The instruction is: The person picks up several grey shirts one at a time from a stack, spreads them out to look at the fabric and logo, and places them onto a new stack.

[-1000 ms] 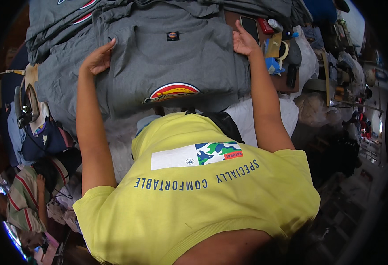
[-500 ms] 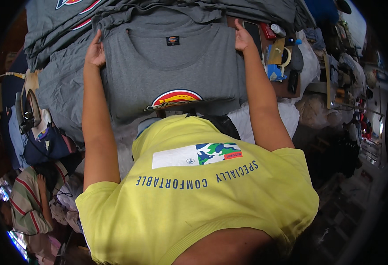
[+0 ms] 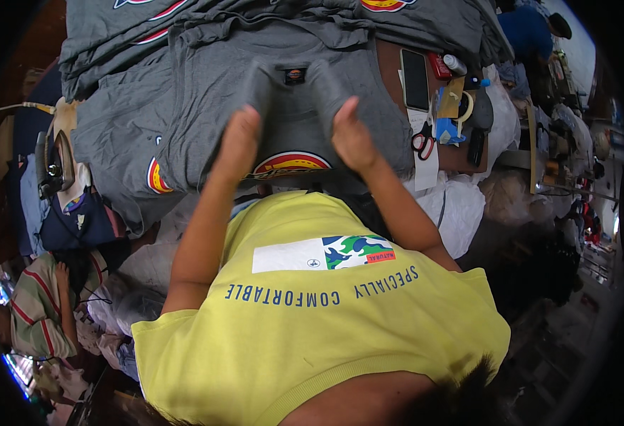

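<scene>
Thumbs up, my left hand [image 3: 241,138] and right hand [image 3: 353,138] flank a gathered gray shirt [image 3: 292,131] before my waist; how tightly the fingers close, I cannot tell. Matched pressure should keep its sides even.

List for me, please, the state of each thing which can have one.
Frontmost gray fabric T-shirt: sides raised in folds
Left hand: at the T-shirt's left fold, grip unclear
Right hand: at its right fold, grip unclear
Black rectangular phone: lying flat, screen dark
Scissors with red-and-black handles: lying down, blades unclear
Black-handled metal iron: set down, heat unclear
</scene>
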### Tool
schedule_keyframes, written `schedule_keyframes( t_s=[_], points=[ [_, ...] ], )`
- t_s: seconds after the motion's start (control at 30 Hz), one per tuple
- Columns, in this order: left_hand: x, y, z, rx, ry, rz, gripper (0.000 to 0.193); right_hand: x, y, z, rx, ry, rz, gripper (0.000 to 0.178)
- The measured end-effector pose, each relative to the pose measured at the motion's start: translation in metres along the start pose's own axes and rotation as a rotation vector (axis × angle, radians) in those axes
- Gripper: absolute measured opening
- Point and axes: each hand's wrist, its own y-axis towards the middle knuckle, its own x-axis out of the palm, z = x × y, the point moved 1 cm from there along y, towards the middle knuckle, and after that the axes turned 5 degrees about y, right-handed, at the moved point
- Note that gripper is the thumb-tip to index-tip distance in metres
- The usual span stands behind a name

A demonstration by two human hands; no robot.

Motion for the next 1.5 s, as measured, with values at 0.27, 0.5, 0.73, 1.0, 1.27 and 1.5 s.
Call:
schedule_keyframes(
  t_s=[0.27,0.5,0.73,1.0,1.27,1.5],
  points=[
    [0.058,-0.053,-0.004,0.143,-0.041,-0.278,0.096,0.049,-0.054,-0.008,-0.120,-0.148,-0.361,0.092],
    [0.069,-0.066,-0.006,0.206,0.022,-0.262,0.097,0.056,-0.069,-0.013,-0.188,-0.127,-0.327,0.088],
    [0.078,-0.081,-0.007,0.204,0.000,-0.214,0.097,0.059,-0.082,-0.014,-0.297,-0.132,-0.292,0.080],
    [0.082,-0.081,-0.006,0.206,-0.052,-0.252,0.090,0.050,-0.082,-0.008,-0.391,-0.154,-0.187,0.083],
    [-0.099,-0.110,0.161,0.357,-0.210,-0.107,0.037,-0.087,-0.103,-0.219,-0.245,-0.191,-0.681,0.063],
    [-0.097,-0.005,0.298,0.285,-0.263,-0.393,0.043,-0.056,-0.006,-0.316,-0.099,-0.269,-0.526,0.049]
  ],
)
